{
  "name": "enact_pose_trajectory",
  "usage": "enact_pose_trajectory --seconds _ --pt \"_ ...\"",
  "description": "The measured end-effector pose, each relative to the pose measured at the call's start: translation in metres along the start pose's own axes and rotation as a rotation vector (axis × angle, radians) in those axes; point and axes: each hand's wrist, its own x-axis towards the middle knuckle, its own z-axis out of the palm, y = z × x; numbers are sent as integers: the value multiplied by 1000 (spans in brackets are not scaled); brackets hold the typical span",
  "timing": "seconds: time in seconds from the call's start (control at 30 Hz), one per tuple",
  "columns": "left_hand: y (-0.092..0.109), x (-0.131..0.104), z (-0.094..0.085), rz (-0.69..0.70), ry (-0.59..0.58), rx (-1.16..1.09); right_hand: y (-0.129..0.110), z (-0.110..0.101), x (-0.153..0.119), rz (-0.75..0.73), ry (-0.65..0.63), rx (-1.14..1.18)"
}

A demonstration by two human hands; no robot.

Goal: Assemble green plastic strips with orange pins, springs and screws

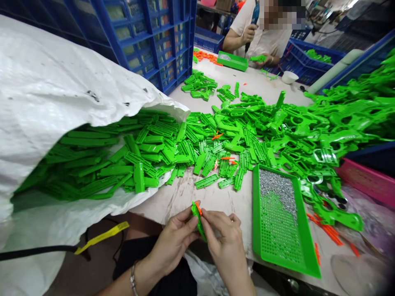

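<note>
Both of my hands meet in front of the table's near edge. My left hand (179, 232) pinches a green plastic piece (200, 224), which is held tilted between the thumb and fingers. At its upper end my right hand (224, 236) grips a small orange plastic part (198, 209), touching the green piece. The fingers hide much of both parts. Just beyond the hands lie loose green slotted plastic pieces (206, 181), with a few small orange parts (228, 158) among them.
A green tray (256, 213) of small metal screws stands at right. An open white sack (77, 94) spills green pieces at left. Green toy-gun shells (324, 127) heap at right. A blue crate (148, 37) stands behind; across the table a person (247, 33) holds a screwdriver-like tool.
</note>
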Motion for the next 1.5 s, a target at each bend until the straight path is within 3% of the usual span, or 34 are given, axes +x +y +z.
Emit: enact_pose_trajectory --seconds 0.17,0.33,0.43,0.6,0.77,0.9,1.07,1.17,1.3,1.4,1.5 --pt "2 2 -1 -8 -23 25 -9 -6 -3 32 -117 -93" --pt "7 3 -5 -81 -34 -25 -3 -17 4 175 -349 142" --pt "8 3 -4 -76 -28 -10 1 -14 10 178 -301 133" --pt "7 7 0 -61 -20 53 -2 -5 6 35 -63 -108" --pt "9 9 -4 -100 12 -3 15 -8 20 -36 -172 -174" --pt "14 6 -8 -91 88 -25 30 -1 54 -57 -113 -298" --pt "22 2 -11 -91 91 -105 30 7 76 -172 -217 -278" --pt "25 0 -14 -90 119 -116 31 3 61 -193 -197 -202" --pt "25 0 -19 -80 101 -107 40 -6 19 -190 -124 -141" --pt "23 1 -20 -69 74 -83 45 -10 -4 -172 -145 -225" --pt "20 3 -19 -68 58 -68 43 -6 -11 -137 -137 -370"
